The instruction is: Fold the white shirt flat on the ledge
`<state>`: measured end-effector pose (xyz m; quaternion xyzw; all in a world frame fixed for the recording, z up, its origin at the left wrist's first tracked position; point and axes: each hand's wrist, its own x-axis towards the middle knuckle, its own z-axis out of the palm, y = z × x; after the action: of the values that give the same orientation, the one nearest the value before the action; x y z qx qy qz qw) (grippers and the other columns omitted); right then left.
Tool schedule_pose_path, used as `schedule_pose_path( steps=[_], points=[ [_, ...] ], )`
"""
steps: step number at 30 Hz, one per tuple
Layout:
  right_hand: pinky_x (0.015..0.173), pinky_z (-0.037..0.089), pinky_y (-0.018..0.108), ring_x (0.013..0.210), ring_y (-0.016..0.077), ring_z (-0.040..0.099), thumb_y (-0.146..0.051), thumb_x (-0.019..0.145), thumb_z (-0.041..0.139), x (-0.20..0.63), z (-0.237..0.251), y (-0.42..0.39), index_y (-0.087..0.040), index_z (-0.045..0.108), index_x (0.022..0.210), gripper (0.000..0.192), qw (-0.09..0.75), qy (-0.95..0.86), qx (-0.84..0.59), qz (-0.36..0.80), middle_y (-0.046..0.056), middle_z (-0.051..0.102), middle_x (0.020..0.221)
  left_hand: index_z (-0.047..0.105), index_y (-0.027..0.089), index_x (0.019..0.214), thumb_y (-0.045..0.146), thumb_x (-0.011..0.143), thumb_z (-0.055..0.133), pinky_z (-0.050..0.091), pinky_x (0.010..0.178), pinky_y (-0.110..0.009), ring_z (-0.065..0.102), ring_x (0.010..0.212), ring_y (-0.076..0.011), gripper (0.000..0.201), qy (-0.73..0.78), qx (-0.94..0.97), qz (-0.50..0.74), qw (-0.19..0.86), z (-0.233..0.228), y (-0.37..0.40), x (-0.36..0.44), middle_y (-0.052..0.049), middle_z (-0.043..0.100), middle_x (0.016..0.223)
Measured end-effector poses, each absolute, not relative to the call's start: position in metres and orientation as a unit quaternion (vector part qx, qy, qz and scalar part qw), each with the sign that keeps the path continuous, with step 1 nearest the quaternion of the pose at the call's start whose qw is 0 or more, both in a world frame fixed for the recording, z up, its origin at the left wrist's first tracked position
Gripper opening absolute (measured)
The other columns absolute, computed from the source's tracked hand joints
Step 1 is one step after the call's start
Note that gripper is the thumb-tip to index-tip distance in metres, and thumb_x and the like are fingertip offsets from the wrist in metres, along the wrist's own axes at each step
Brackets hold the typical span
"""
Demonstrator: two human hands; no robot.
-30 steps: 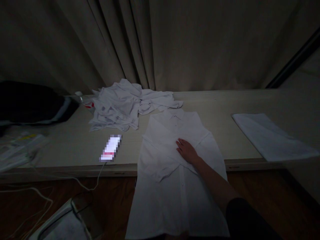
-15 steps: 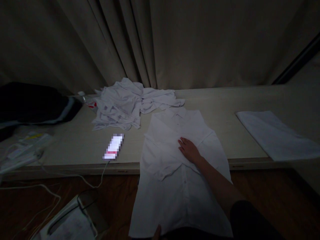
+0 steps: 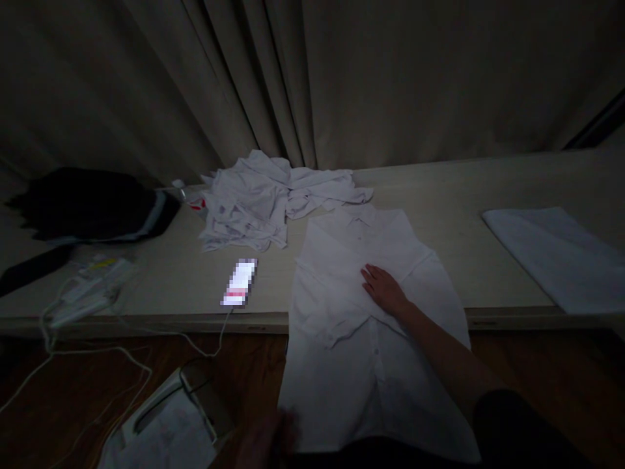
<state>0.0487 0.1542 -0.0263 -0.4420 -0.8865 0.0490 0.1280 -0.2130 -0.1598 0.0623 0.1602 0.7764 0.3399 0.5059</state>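
Note:
A white button-up shirt (image 3: 336,280) lies front up, its collar toward the curtain and its sleeves folded in across the chest. The lower part hangs over the table's front edge toward me. My right hand (image 3: 383,288) rests flat on the chest of the shirt, fingers stretched out. At the bottom of the view, my left hand (image 3: 266,436) is dark and smeared by motion near the shirt's lower left hem corner. Whether it touches the cloth cannot be made out.
A crumpled white garment pile (image 3: 249,202) and a plastic bottle (image 3: 190,195) stand behind left. A lit phone (image 3: 239,282) lies with its cable over the table edge (image 3: 263,319). Folded white cloth (image 3: 556,257) is at right, a dark bundle (image 3: 92,205) far left, a bag (image 3: 166,423) below.
The view has shifted, so everything sits further right. My left hand has moved from the shirt's hem toward its left corner. My right hand stays on the chest of the shirt.

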Motion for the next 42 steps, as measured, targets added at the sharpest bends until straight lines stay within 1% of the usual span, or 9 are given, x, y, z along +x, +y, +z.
schedule_pose_path(
  steps=[1, 4, 7, 11, 17, 23, 28, 37, 42],
  points=[
    [0.110, 0.030, 0.040, 0.133, 0.0225, 0.036, -0.035, 0.095, 0.034, 0.049, -0.027, 0.154, -0.013, 0.045, 0.136, 0.047, 0.129, -0.886, -0.443, 0.047, 0.013, 0.039, 0.145, 0.067, 0.018, 0.073, 0.071, 0.053, 0.061, 0.053, 0.059, -0.034, 0.066, 0.068, -0.0250, 0.057, 0.795, 0.203, 0.342, 0.459, 0.061, -0.149, -0.220, -0.009, 0.072, 0.074],
    [0.110, 0.030, 0.040, 0.133, 0.0225, 0.036, -0.037, 0.096, 0.032, 0.048, -0.027, 0.154, -0.014, 0.044, 0.136, 0.048, 0.129, -0.883, -0.450, 0.046, 0.013, 0.039, 0.145, 0.067, 0.018, 0.090, 0.067, 0.063, 0.054, 0.051, 0.081, -0.040, 0.065, 0.092, -0.0295, 0.058, 0.824, 0.307, 0.329, 0.343, 0.046, -0.118, -0.236, -0.011, 0.072, 0.094],
    [0.110, 0.029, 0.041, 0.133, 0.0227, 0.036, -0.036, 0.096, 0.032, 0.047, -0.024, 0.153, -0.013, 0.044, 0.136, 0.048, 0.124, -0.882, -0.452, 0.050, 0.014, 0.039, 0.145, 0.065, 0.015, 0.100, 0.062, 0.072, 0.048, 0.046, 0.091, -0.042, 0.062, 0.102, -0.0304, 0.058, 0.820, 0.357, 0.303, 0.330, 0.029, -0.093, -0.243, -0.013, 0.070, 0.105],
    [0.110, 0.029, 0.041, 0.133, 0.0231, 0.037, -0.035, 0.095, 0.034, 0.047, -0.022, 0.153, -0.013, 0.045, 0.136, 0.047, 0.129, -0.880, -0.453, 0.060, 0.014, 0.039, 0.145, 0.067, 0.014, 0.098, 0.060, 0.076, 0.047, 0.047, 0.087, -0.042, 0.064, 0.096, -0.0298, 0.055, 0.804, 0.383, 0.282, 0.358, 0.019, -0.072, -0.244, -0.013, 0.071, 0.100],
    [0.110, 0.029, 0.043, 0.133, 0.0234, 0.035, -0.036, 0.095, 0.035, 0.047, -0.025, 0.153, -0.016, 0.044, 0.136, 0.047, 0.133, -0.877, -0.457, 0.070, 0.012, 0.037, 0.146, 0.067, 0.015, 0.082, 0.058, 0.068, 0.056, 0.048, 0.076, -0.037, 0.065, 0.082, -0.0275, 0.047, 0.809, 0.346, 0.326, 0.344, 0.016, -0.066, -0.242, -0.010, 0.072, 0.084],
    [0.110, 0.029, 0.042, 0.133, 0.0231, 0.036, -0.036, 0.095, 0.034, 0.047, -0.021, 0.152, -0.017, 0.043, 0.137, 0.047, 0.131, -0.875, -0.462, 0.068, 0.011, 0.037, 0.146, 0.061, 0.017, 0.071, 0.060, 0.064, 0.056, 0.046, 0.063, -0.032, 0.060, 0.068, -0.0221, 0.044, 0.822, 0.335, 0.339, 0.312, 0.022, -0.068, -0.241, -0.004, 0.065, 0.066],
    [0.110, 0.029, 0.041, 0.132, 0.0232, 0.037, -0.036, 0.095, 0.035, 0.047, -0.020, 0.152, -0.014, 0.044, 0.136, 0.047, 0.128, -0.878, -0.458, 0.059, 0.012, 0.038, 0.146, 0.061, 0.017, 0.075, 0.060, 0.066, 0.054, 0.047, 0.064, -0.031, 0.061, 0.069, -0.0218, 0.045, 0.816, 0.333, 0.334, 0.334, 0.024, -0.068, -0.244, -0.004, 0.066, 0.068],
    [0.111, 0.029, 0.042, 0.134, 0.0222, 0.034, -0.035, 0.095, 0.034, 0.047, -0.018, 0.150, -0.016, 0.045, 0.136, 0.046, 0.135, -0.875, -0.459, 0.071, 0.012, 0.039, 0.145, 0.059, 0.017, 0.074, 0.069, 0.061, 0.056, 0.047, 0.060, -0.032, 0.059, 0.066, -0.0214, 0.054, 0.805, 0.304, 0.355, 0.366, 0.021, -0.065, -0.248, -0.003, 0.063, 0.067],
    [0.110, 0.031, 0.043, 0.132, 0.0229, 0.038, -0.036, 0.094, 0.037, 0.045, -0.015, 0.151, -0.015, 0.047, 0.134, 0.046, 0.156, -0.867, -0.462, 0.099, 0.013, 0.042, 0.143, 0.061, 0.015, 0.080, 0.071, 0.061, 0.055, 0.050, 0.066, -0.036, 0.062, 0.073, -0.0245, 0.059, 0.809, 0.291, 0.347, 0.375, 0.019, -0.063, -0.249, -0.006, 0.066, 0.073]
  ],
)
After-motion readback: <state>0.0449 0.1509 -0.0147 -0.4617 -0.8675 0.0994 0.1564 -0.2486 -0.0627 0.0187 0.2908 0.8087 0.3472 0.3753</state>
